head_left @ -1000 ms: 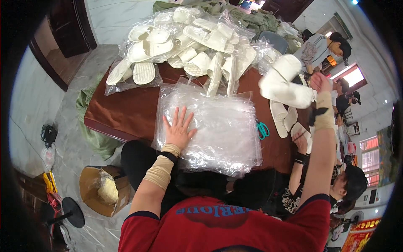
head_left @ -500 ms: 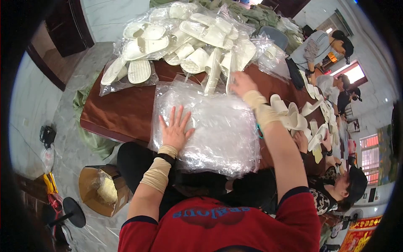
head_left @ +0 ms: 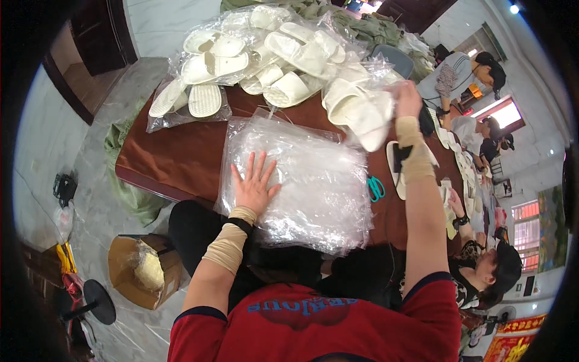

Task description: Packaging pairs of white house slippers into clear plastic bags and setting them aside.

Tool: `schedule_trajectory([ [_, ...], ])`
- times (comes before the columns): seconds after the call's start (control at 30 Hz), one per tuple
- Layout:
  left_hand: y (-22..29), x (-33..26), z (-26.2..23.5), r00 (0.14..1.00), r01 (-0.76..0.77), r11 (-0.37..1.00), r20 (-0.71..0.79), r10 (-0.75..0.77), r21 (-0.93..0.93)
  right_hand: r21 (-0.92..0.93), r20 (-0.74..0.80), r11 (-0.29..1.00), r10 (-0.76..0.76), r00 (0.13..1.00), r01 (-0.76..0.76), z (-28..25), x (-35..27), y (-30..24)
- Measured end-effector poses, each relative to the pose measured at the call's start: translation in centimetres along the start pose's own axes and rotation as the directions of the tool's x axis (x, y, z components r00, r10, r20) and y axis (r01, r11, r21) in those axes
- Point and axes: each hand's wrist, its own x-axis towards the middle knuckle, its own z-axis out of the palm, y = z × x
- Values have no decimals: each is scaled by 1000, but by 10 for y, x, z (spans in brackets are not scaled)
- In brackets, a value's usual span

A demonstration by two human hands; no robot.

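Note:
My left hand (head_left: 254, 186) lies flat with fingers spread on a stack of clear plastic bags (head_left: 313, 181) on the table in front of me. Further right and away from me, my right hand (head_left: 409, 101) is curled at the edge of a bunch of white slippers (head_left: 360, 108), which looks smeared by motion. Its fingertips are partly hidden among slippers and clear film. Behind the bag stack rises a heap of white slippers in clear bags (head_left: 214, 65). One loose white slipper (head_left: 396, 172) lies beneath my right wrist.
Teal-handled scissors (head_left: 376, 189) lie right of the bag stack on the brown-covered table (head_left: 166, 154). Along the right side, co-workers sit by rows of loose slippers; one person's hand (head_left: 455, 202) reaches in. An open cardboard box (head_left: 145, 270) stands on the floor at left.
My right hand has moved right, and slippers near it have shifted rightward from the heap's front. Fewer loose slippers show by my right forearm, and the scissors are uncovered. My left hand stays put.

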Motion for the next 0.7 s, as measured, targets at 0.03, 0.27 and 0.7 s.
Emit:
schedule_trajectory([
  [0.03, 0, 0, 0, 1000, -1, 1000, -1, 1, 1, 49, -103, 998, -44, 994, 49, -19, 5, -4],
  [0.27, 11, 8, 4, 998, -42, 999, -48, 42, 1, 22, 234, 997, -74, 969, 71, -126, -13, 67],
  [0.7, 0, 5, 23, 995, -79, 973, -36, 89, 216, 270, 531, 506, 631, 565, -819, -75, -226, 77],
])
